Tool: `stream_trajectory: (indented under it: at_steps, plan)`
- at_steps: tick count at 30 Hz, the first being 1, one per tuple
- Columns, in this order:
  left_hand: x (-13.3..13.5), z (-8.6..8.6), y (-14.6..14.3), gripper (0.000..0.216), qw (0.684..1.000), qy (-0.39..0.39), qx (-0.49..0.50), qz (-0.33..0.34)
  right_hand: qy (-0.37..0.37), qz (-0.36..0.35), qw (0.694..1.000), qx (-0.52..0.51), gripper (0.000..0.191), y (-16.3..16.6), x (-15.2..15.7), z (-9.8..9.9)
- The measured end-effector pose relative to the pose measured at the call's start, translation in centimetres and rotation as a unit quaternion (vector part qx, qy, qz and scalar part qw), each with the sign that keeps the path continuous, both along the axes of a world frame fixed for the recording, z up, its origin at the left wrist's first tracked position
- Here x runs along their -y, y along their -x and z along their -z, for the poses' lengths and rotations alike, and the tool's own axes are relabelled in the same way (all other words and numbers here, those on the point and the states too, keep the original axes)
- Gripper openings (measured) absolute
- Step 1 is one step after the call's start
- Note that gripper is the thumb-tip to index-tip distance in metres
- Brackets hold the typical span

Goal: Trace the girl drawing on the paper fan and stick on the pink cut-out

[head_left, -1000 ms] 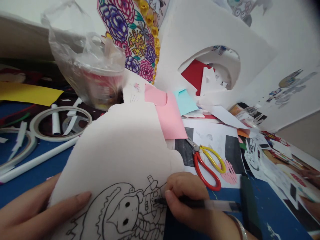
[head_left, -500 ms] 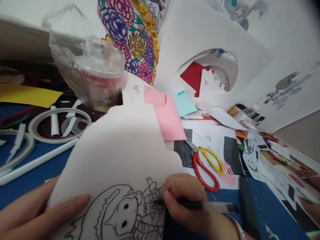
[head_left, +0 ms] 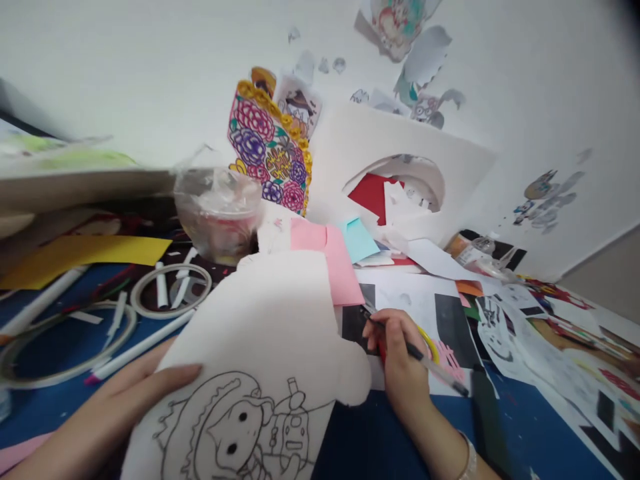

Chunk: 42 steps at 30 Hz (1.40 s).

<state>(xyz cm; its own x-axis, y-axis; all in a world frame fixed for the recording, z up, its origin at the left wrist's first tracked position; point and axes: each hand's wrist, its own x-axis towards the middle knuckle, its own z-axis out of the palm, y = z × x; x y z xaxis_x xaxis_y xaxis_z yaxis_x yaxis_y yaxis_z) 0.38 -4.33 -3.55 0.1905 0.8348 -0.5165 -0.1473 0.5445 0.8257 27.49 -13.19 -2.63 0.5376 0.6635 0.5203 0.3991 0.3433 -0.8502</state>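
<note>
A large white sheet of paper (head_left: 280, 320) with rough edges carries a black line drawing of a cartoon figure (head_left: 230, 427) on its near part. My left hand (head_left: 167, 377) grips its left edge, thumb on top, other fingers hidden underneath. To the right of the sheet, my right hand (head_left: 400, 347) is closed around a black pen (head_left: 430, 363) with a clear barrel end. Its tip points up and left, off the drawing. Scissors lie behind that hand, mostly hidden; part of a yellow handle (head_left: 429, 342) shows.
Tape rolls (head_left: 173, 267) and a white marker (head_left: 143, 343) lie left on the blue table. A bagged tub (head_left: 223, 220) stands behind the sheet, beside pink paper (head_left: 335, 260). A dark long object (head_left: 487, 413) lies right. Cut-out drawings (head_left: 505, 340) spread farther right.
My right hand has lifted the pen off the drawing and moved up and right to the scissors. The view has tilted up, showing more wall. My left hand still holds the sheet.
</note>
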Motion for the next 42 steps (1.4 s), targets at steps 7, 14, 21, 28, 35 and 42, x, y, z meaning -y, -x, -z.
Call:
stream_trajectory:
  at_steps: [7,14,21,28,35,42]
  plan:
    - [-0.1,-2.6,-0.1,0.088,0.994,-0.046,0.085,0.06,0.015,0.01,0.997,-0.078,0.034,0.3,0.0,-0.1]
    - [0.2,-4.0,0.0,0.074,0.991,-0.073,0.106,0.042,0.094,-0.071,0.988,-0.096,0.031,1.3,0.3,-0.2]
    - [-0.8,-2.9,0.0,0.045,0.985,-0.158,0.073,0.005,0.037,0.015,0.996,-0.082,0.033,1.3,-0.3,0.4]
    - [-2.0,-1.5,0.0,0.042,0.976,-0.208,0.052,0.026,0.055,0.047,0.992,-0.103,0.032,1.5,0.8,-0.8]
    - [-1.9,-1.5,0.2,0.048,0.97,-0.238,0.022,0.038,0.037,0.056,0.988,-0.14,0.036,1.8,0.2,-0.2]
    - [-1.9,-1.7,-0.1,0.057,0.97,-0.24,0.027,0.014,0.042,0.063,0.986,-0.15,0.039,2.2,0.3,-0.2]
